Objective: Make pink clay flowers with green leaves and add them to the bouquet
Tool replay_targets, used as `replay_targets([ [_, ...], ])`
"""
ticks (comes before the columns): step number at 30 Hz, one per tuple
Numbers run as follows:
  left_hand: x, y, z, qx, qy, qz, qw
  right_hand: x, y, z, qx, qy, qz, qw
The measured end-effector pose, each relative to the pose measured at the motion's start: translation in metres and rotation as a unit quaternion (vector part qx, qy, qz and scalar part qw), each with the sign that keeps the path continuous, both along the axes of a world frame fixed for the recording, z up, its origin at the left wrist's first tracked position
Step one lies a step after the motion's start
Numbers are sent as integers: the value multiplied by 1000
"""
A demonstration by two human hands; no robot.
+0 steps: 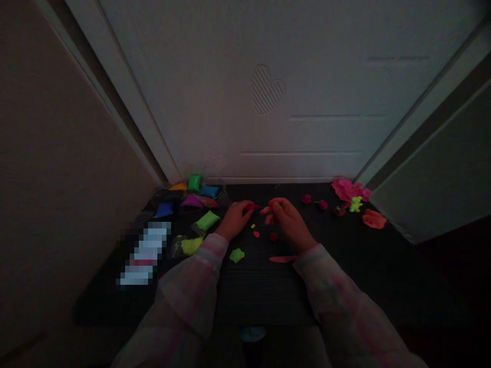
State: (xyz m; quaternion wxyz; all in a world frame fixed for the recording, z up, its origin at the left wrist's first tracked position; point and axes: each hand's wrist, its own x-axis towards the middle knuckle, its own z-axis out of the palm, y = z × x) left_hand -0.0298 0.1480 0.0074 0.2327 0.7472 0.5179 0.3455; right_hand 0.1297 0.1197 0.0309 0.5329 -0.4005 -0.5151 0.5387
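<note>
My left hand point(238, 217) is closed around a magenta piece of modelling clay point(252, 206), whose end sticks out toward the right. Across a small gap, my right hand point(283, 217) has its thumb and forefinger pinched together; whatever is between them is too small and dark to tell. On the table below the hands lie a tiny yellow bit of clay point(253, 226), a small red-orange lump point(256, 234) and a dark red lump point(273, 237). Nearer me are a green flower-shaped clay piece point(237, 255) and a pink plastic knife point(284, 259), its right end by my right sleeve.
Bagged clay in several colours, including a green pack point(207, 220) and an opened yellow pack point(191, 246), covers the left of the dark table point(264, 301). Pink clay shapes point(349, 189), a yellow bear figure point(356, 204) and a coral flower point(374, 219) sit at right. A white panel point(230, 102) stands behind.
</note>
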Motion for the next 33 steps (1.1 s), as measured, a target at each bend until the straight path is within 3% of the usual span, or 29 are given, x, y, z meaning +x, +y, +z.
replay_targets([
  [6,-5,-2,-1,-9,-22,3,1000,3,3,-1,3,-62,-21,998],
  [14,-5,-8,11,-29,-124,7,992,-1,6,-14,32,-109,-33,993],
  [24,1,-18,14,-167,-275,-63,945,-7,-4,-9,84,-182,-47,979],
  [29,5,-18,14,-165,-304,-61,936,-10,-7,-8,92,-186,-51,977],
  [33,4,-16,13,-135,-287,-45,947,-10,-8,-6,74,-153,-46,984],
])
